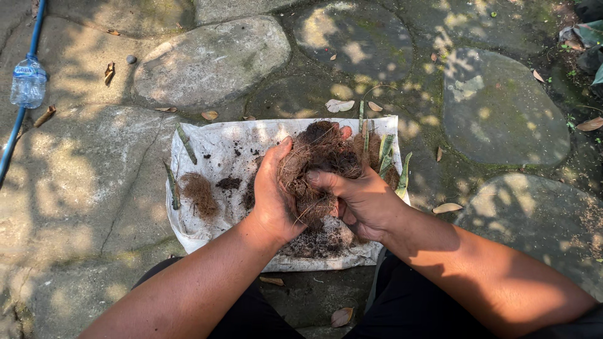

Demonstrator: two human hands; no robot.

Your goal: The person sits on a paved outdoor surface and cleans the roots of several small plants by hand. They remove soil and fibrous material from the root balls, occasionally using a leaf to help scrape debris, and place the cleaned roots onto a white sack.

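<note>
A clump of brown coconut fibre is held above the middle of a white sack spread flat on the stone paving. The clump is gripped from both sides: the left hand is cupped against its left flank with the thumb raised along the top, and the right hand is closed round its lower right part, fingers curled into the strands. Neither hand is nearer than the other; the mass is pressed between them, and its longer axis runs roughly away from the body, upward in the view. Dark loose soil is scattered directly below the hands, so anything shed falls on the sack. A smaller tuft of fibre lies well apart to the left, with green stem cuttings beside it and further cuttings just behind the clump on the right. The near edge of the sack is close to the knees; open cloth is left on the left side. A plastic water bottle lies by a blue hose far to the left.
</note>
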